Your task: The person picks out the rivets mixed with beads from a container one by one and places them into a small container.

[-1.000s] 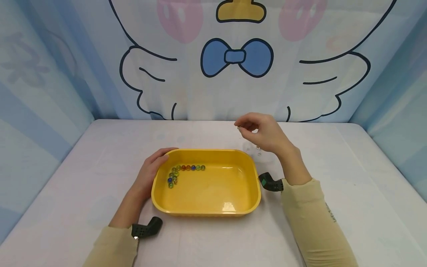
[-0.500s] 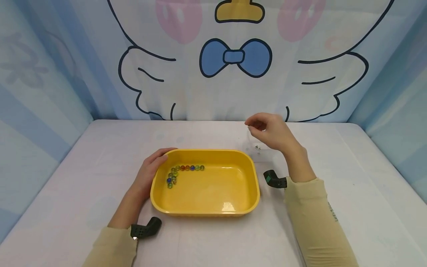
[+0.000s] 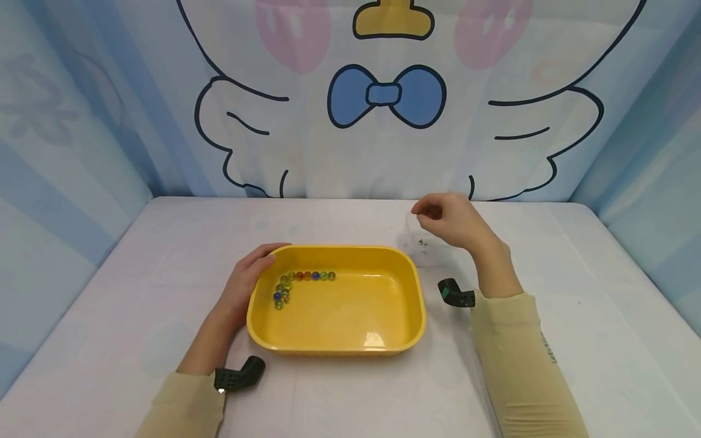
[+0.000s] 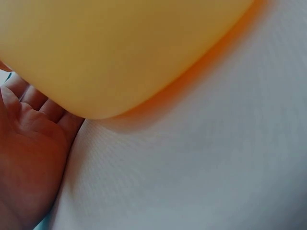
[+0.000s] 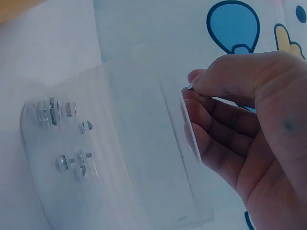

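My left hand (image 3: 243, 283) holds the left back corner of a yellow tray (image 3: 350, 340), thumb over the rim and fingers along the outside. Inside the tray, several glass marbles (image 3: 308, 276) form a bent line at the upper left. In the left wrist view, the palm (image 4: 33, 143) lies beside the tray's outer wall. Behind the tray's right back corner, my right hand (image 3: 451, 220) is raised at a clear plastic box (image 5: 134, 143). Thumb and index finger pinch a tiny shiny piece (image 5: 190, 87), too small to identify. Several small silvery pieces (image 5: 55, 112) lie in the box.
A white cloth (image 3: 591, 340) covers the table. Behind it hangs a cartoon-printed curtain (image 3: 383, 152), with pale blue curtains (image 3: 55, 182) at the sides. Black wrist cameras (image 3: 241, 373) sit at both cuffs.
My right hand has moved right and slightly down to the clear box's far edge, its thumb and index finger still together. The left hand, tray and marbles stay put.
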